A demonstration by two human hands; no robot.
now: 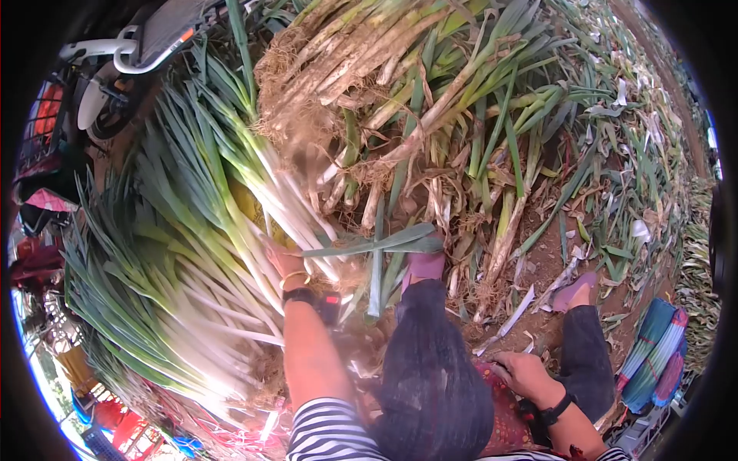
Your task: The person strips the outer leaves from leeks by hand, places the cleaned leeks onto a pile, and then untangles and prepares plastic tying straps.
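Note:
Long leeks with white stalks and green tops [196,284] lie in a pile on the left. My left hand [283,260] reaches onto the pile's right edge, beside the white stalks; its fingers are partly hidden among them, so their grip cannot be made out. Near my lap, my right hand [526,374] rests by a red patterned cloth [500,399], its fingers curled; anything inside them is too small to name. Untrimmed leeks with brown roots and dry leaves [377,61] lie heaped ahead. A loose green leaf [384,243] lies across my foot.
Leaf scraps [638,177] cover the ground on the right. Bundled coloured ties [653,353] lie at the lower right. A wheeled vehicle with a white handle [100,51] stands at the upper left. Red crates [127,430] are at the lower left.

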